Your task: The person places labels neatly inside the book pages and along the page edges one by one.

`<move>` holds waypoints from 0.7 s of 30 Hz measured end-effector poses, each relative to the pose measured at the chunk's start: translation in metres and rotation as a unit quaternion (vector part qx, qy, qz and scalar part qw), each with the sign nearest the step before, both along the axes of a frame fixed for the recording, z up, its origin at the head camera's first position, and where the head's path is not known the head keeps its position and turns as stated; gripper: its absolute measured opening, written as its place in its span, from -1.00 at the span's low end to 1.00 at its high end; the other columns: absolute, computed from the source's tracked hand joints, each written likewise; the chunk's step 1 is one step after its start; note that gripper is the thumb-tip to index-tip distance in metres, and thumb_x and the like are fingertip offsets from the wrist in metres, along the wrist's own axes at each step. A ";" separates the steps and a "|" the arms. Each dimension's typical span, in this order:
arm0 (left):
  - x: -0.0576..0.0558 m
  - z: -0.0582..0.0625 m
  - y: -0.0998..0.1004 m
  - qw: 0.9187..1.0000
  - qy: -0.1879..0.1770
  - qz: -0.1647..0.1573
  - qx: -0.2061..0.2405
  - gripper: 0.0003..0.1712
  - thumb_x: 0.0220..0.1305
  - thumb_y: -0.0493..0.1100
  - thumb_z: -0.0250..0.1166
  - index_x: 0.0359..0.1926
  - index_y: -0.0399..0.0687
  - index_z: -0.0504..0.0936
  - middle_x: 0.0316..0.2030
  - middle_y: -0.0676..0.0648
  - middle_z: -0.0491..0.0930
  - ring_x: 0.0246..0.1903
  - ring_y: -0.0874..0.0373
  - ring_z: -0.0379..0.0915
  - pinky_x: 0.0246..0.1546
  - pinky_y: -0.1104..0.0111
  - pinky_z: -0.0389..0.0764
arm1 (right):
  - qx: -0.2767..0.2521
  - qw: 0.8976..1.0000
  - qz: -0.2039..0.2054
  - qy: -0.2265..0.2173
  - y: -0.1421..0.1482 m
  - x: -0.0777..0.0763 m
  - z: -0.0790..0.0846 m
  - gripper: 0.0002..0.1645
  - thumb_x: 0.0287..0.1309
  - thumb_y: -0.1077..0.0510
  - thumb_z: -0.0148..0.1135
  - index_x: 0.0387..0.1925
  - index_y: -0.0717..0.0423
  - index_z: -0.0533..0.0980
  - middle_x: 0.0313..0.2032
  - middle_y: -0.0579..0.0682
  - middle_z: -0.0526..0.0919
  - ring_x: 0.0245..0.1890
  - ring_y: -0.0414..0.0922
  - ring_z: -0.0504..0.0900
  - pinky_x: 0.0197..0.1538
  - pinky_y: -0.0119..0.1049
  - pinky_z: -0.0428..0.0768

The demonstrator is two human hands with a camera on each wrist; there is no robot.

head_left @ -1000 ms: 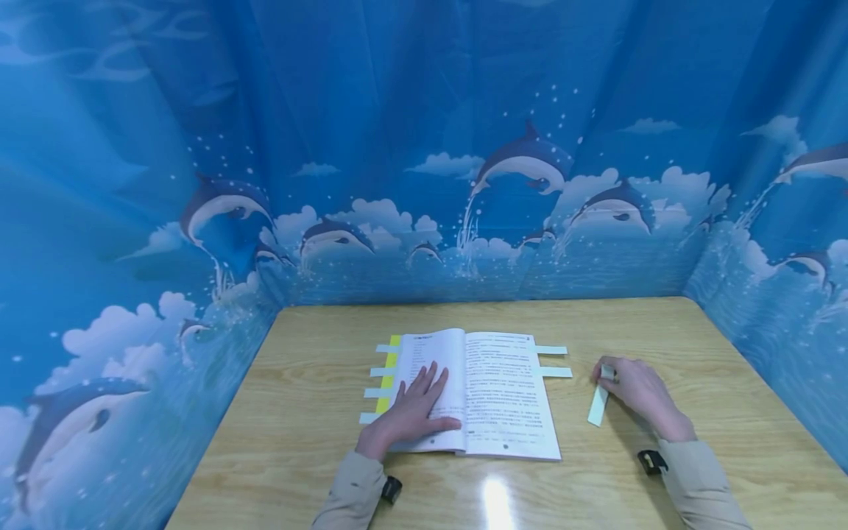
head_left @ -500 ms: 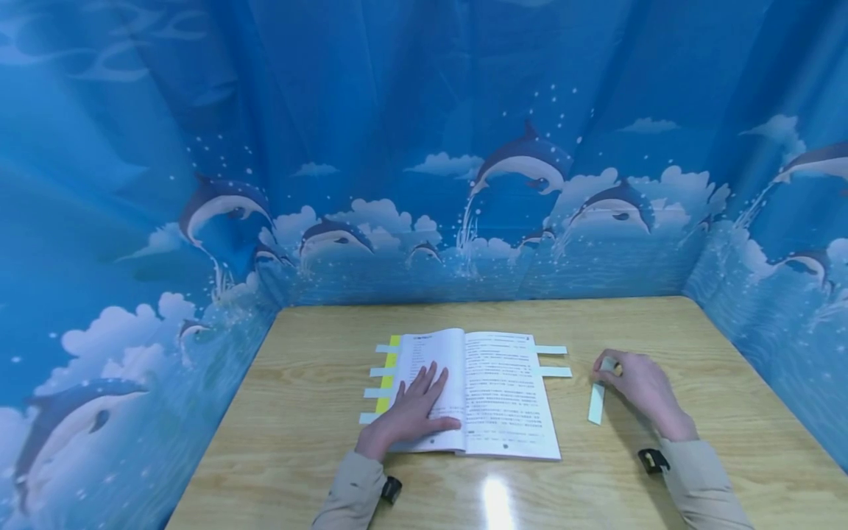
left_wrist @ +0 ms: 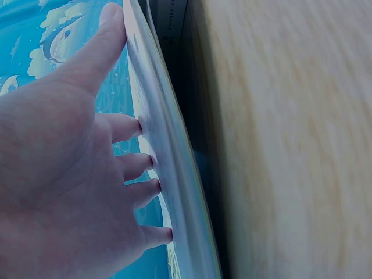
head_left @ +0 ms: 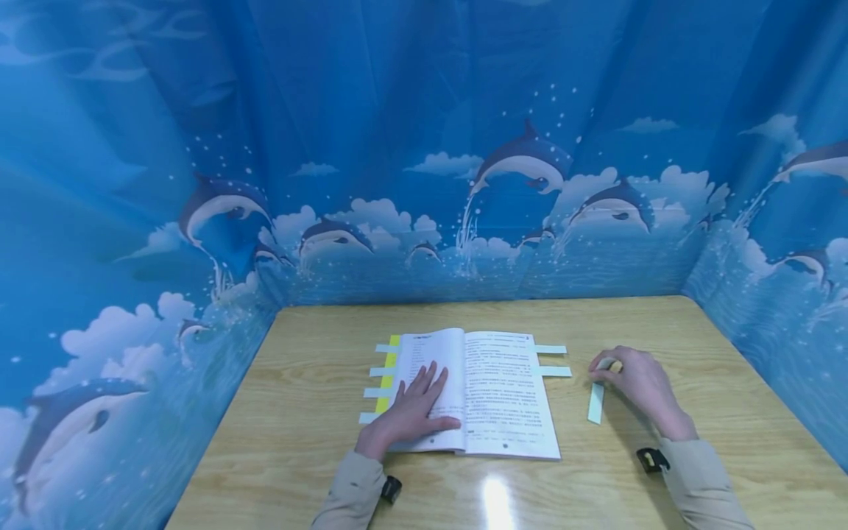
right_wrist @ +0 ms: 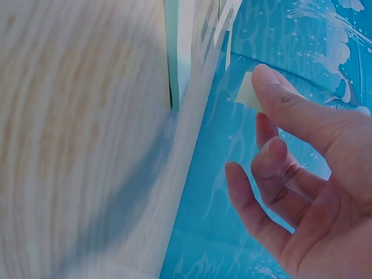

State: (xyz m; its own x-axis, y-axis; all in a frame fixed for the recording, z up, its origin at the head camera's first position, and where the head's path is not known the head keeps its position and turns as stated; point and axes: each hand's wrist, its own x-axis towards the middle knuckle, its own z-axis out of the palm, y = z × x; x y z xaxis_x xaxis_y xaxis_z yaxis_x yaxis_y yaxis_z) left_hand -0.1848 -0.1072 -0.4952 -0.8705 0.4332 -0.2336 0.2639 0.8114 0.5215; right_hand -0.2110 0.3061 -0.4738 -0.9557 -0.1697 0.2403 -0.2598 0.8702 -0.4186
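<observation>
An open book [head_left: 506,397] lies on the table, and my left hand [head_left: 414,412] rests on its left page with fingers spread. In the left wrist view the fingertips of that hand [left_wrist: 70,168] touch the page, with the thumb stretched toward the spine. To the right of the book, my right hand [head_left: 639,383] pinches a pale sticky note strip [right_wrist: 248,93] between thumb and forefinger. The other fingers are bent. Below that hand a pale green sticky note pad [head_left: 596,405] lies on the table; whether the pinched strip is still joined to it I cannot tell.
Two pale sticky tabs [head_left: 555,372] stick out from the book's right edge. Several more tabs [head_left: 377,393] and a yellow strip [head_left: 392,361] show along the left edge. A blue dolphin-print curtain [head_left: 397,184] surrounds the wooden table [head_left: 305,353].
The right hand has risen slightly, lifting and bending back the end of the pinched strip, while the pad stays on the table. The left hand has not moved.
</observation>
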 end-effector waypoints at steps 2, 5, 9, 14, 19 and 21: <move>0.000 0.000 0.000 1.000 0.000 0.000 -0.001 0.13 0.31 0.46 0.15 0.64 0.07 -0.12 0.63 -0.09 -0.30 0.60 -0.08 -0.43 0.53 -0.19 -0.26 | 0.002 1.000 0.003 0.008 -0.001 0.001 0.000 -0.95 0.05 0.14 0.53 -0.41 -0.07 0.75 -0.17 0.15 0.77 -0.67 -0.26 0.34 -0.62 -0.34 0.29; 0.000 0.001 0.000 1.000 0.000 0.001 -0.001 0.13 0.31 0.46 0.16 0.64 0.06 -0.12 0.63 -0.09 -0.30 0.60 -0.09 -0.42 0.53 -0.19 -0.26 | -0.001 1.000 0.002 0.013 -0.002 0.001 0.000 -0.95 0.06 0.13 0.52 -0.38 -0.05 0.77 -0.18 0.14 0.78 -0.70 -0.27 0.26 -0.64 -0.34 0.24; 0.001 0.003 0.001 1.000 -0.001 0.001 -0.001 0.12 0.32 0.45 0.16 0.64 0.06 -0.12 0.63 -0.10 -0.30 0.60 -0.09 -0.41 0.53 -0.18 -0.26 | -0.005 1.000 0.000 0.015 -0.002 0.002 0.000 -0.92 0.05 0.12 0.53 -0.35 -0.04 0.79 -0.19 0.15 0.79 -0.71 -0.28 0.15 -0.66 -0.34 0.18; 0.001 0.003 0.000 1.000 -0.003 0.000 0.001 0.12 0.32 0.45 0.16 0.64 0.06 -0.12 0.63 -0.10 -0.30 0.60 -0.09 -0.42 0.53 -0.18 -0.27 | -0.001 1.000 -0.002 0.012 -0.004 0.002 0.001 -0.91 0.06 0.11 0.52 -0.34 -0.04 0.80 -0.21 0.12 0.80 -0.71 -0.30 0.08 -0.66 -0.35 0.13; 0.001 0.003 0.000 1.000 -0.001 -0.001 0.002 0.12 0.32 0.46 0.16 0.64 0.07 -0.12 0.63 -0.09 -0.30 0.60 -0.09 -0.42 0.53 -0.18 -0.27 | -0.006 1.000 -0.014 0.000 -0.006 0.003 0.004 -0.86 0.12 0.05 0.50 -0.28 -0.02 0.80 -0.42 0.00 0.79 -0.73 -0.31 -0.03 -0.68 -0.38 0.07; 0.001 0.003 0.000 1.000 -0.001 0.000 0.002 0.13 0.32 0.46 0.15 0.64 0.07 -0.12 0.63 -0.09 -0.31 0.60 -0.09 -0.42 0.53 -0.19 -0.27 | -0.009 1.000 -0.017 -0.001 -0.007 0.003 0.005 -0.84 0.13 0.03 0.49 -0.27 -0.02 0.80 -0.45 -0.03 0.78 -0.74 -0.31 -0.05 -0.69 -0.39 0.05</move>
